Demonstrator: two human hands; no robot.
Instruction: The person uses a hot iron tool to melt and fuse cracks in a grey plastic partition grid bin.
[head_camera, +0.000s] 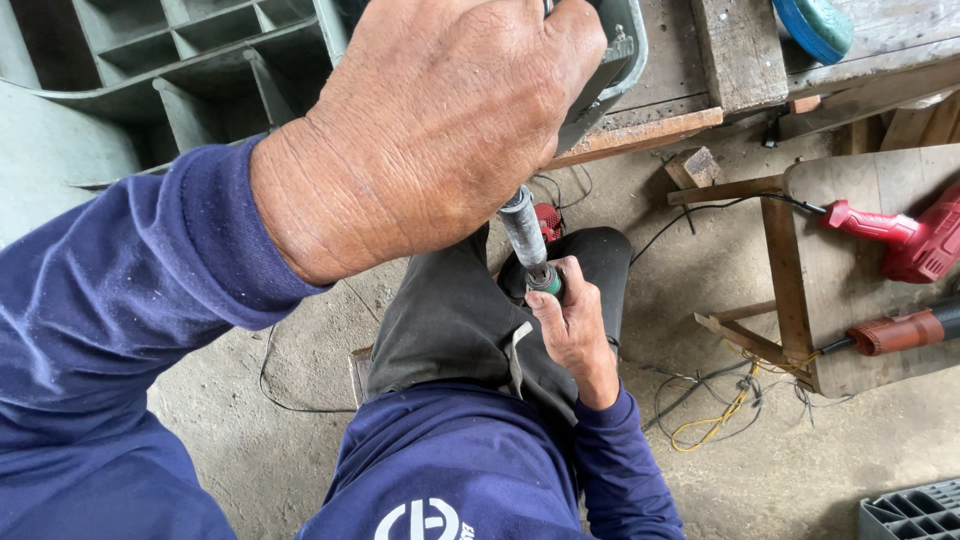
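My left hand (440, 120) fills the upper middle of the view, close to the camera, closed around the top of a grey tool shaft (522, 228) that runs down from it. My right hand (572, 325) is lower, over my dark trousers, with its fingers pinched on the green and grey lower end (545, 281) of that shaft. Both sleeves are dark blue. A small red part (548, 220) shows just behind the shaft. What the left palm covers is hidden.
A grey-green metal frame with compartments (190, 60) lies at top left. Wooden planks (735, 50) and a low wooden stand (800, 290) with two red power tools (915, 240) are at right. Tangled wires (715, 415) lie on the concrete floor; a grey crate corner (915, 512) at bottom right.
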